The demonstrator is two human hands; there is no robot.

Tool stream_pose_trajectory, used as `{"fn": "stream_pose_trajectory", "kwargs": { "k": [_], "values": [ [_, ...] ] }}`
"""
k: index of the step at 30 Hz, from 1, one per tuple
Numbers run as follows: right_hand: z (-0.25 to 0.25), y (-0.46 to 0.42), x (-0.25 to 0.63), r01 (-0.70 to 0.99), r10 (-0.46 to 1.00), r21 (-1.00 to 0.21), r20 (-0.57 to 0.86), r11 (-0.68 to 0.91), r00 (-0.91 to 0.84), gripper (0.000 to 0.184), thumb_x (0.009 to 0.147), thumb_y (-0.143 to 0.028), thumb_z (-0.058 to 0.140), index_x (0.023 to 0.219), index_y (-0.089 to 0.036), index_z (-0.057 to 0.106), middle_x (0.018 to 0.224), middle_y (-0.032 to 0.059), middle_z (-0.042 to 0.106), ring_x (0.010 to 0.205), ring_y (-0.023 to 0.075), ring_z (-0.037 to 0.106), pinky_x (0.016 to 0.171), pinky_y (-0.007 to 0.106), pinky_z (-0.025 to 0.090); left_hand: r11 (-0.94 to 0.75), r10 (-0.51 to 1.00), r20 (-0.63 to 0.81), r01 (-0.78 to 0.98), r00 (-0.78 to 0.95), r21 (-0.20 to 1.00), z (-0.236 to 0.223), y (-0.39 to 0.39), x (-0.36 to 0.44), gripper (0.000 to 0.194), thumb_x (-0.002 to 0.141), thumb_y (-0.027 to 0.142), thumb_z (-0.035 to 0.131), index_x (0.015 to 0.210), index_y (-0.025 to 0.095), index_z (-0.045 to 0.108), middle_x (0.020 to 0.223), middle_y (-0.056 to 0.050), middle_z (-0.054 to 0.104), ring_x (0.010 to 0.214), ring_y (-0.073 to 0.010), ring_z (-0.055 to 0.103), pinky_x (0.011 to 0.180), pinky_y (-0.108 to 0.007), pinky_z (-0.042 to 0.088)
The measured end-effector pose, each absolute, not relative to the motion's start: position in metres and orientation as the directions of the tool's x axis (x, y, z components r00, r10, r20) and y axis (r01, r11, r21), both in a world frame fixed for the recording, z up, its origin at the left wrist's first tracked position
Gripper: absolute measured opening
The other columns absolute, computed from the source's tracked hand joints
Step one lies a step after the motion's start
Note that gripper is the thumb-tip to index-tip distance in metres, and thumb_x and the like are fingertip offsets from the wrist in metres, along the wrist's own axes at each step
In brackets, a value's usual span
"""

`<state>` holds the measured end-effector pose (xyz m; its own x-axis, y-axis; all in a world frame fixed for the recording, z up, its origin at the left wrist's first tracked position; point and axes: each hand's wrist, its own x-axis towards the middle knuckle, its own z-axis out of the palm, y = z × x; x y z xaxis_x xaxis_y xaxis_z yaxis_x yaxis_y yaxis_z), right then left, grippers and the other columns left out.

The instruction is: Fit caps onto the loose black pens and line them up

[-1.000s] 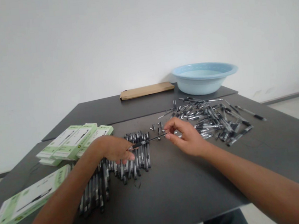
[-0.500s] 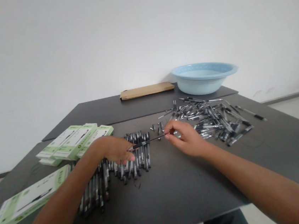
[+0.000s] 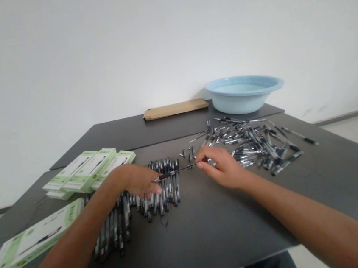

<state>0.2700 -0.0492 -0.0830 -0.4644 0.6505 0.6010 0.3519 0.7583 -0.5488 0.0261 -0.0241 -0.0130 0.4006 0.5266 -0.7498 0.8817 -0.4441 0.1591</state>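
Head view: right hand (image 3: 220, 166), pinching a rod (image 3: 185, 168) (left hand (image 3: 137, 179) holds a pen (image 3: 166, 176)), has edged slightly leftward.

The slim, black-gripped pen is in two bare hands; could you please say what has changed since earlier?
The right hand has edged slightly left, toward the left hand. Both keep hold of the pen; nothing was let go. The light-blue round basin stayed put.
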Motion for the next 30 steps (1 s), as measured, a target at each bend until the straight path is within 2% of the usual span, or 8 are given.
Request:
{"fn": "stream_pose_trajectory", "kwargs": {
  "k": [7,12,21,30],
  "values": [
    [-0.0834,-0.0501,0.2698,0.348,0.666,-0.57,0.59,0.744,-0.458,0.007,0.081,-0.012,0.053,0.083,-0.018,0.051,0.076,0.0005,0.056,0.069,0.0124,0.052,0.065,0.024,0.04,-0.464,0.532,-0.756,0.878,0.382,0.117,-0.0147,-0.024,0.026,0.033,0.088,0.034,0.04,0.086,0.011,0.063,0.089,-0.014,0.072,0.075,-0.0225,0.065,0.061,-0.027,0.045],
    [-0.0834,-0.0502,0.27,0.35,0.666,-0.569,0.586,0.744,-0.462,0.002,0.084,-0.018,0.053,0.083,-0.018,0.051,0.077,0.0009,0.056,0.07,0.0128,0.052,0.065,0.024,0.04,-0.458,0.529,-0.748,0.877,0.402,0.147,-0.0168,-0.0232,0.0238,0.032,0.088,0.034,0.041,0.088,0.012,0.063,0.091,-0.014,0.072,0.076,-0.0222,0.065,0.06,-0.026,0.045],
    [-0.0859,-0.0522,0.2679,0.337,0.678,-0.594,0.575,0.731,-0.458,0.014,0.081,-0.014,0.054,0.092,-0.02,0.049,0.078,0.0002,0.056,0.071,0.0129,0.053,0.066,0.025,0.042,-0.464,0.548,-0.743,0.879,0.385,0.113,-0.0162,-0.0242,0.0251,0.028,0.087,0.033,0.043,0.085,0.013,0.063,0.085,-0.01,0.073,0.072,-0.0201,0.065,0.058,-0.024,0.045],
    [-0.0872,-0.0515,0.2644,0.329,0.638,-0.553,0.584,0.766,-0.502,0.005,0.085,-0.015,0.05,0.086,-0.019,0.053,0.081,0.0029,0.058,0.073,0.0142,0.053,0.068,0.027,0.042,-0.462,0.547,-0.732,0.876,0.406,0.14,-0.0187,-0.0248,0.0254,0.027,0.087,0.033,0.043,0.083,0.015,0.062,0.087,-0.01,0.073,0.073,-0.0203,0.066,0.058,-0.025,0.046]
  ]
}}
